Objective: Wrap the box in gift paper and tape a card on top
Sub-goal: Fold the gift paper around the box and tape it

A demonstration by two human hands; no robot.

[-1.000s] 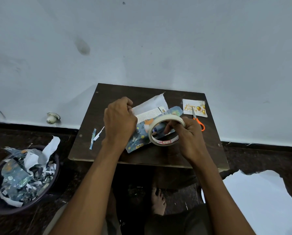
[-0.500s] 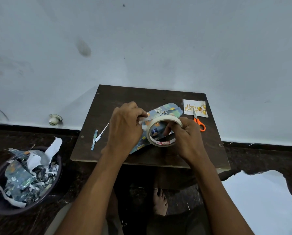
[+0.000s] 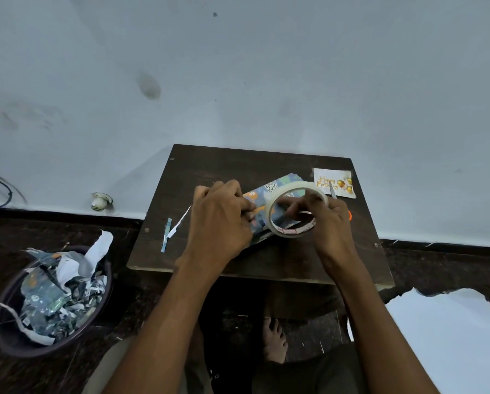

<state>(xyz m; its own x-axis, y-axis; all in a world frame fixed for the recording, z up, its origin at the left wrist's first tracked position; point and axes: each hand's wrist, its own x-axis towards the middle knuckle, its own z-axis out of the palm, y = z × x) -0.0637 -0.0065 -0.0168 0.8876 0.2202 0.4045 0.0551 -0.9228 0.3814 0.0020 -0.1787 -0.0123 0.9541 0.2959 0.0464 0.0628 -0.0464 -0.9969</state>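
My left hand (image 3: 218,220) pins the wrapped box (image 3: 269,211) at table centre, fingers curled on the paper. My right hand (image 3: 327,220) grips the tape roll (image 3: 292,211). Taping the seam; next, pull a strip free. The card (image 3: 335,183) waits at two o'clock.

On the dark tabletop (image 3: 224,163) lies a box (image 3: 278,186) covered in patterned gift paper. The left hand (image 3: 221,217) presses down on its left end, fingers curled. The right hand (image 3: 327,220) grips a tape roll (image 3: 293,211) standing on edge over the box. A birthday card (image 3: 335,182) lies at the far right corner. Paper strips (image 3: 170,233) lie left. A basin (image 3: 47,302) of scraps sits on the floor.
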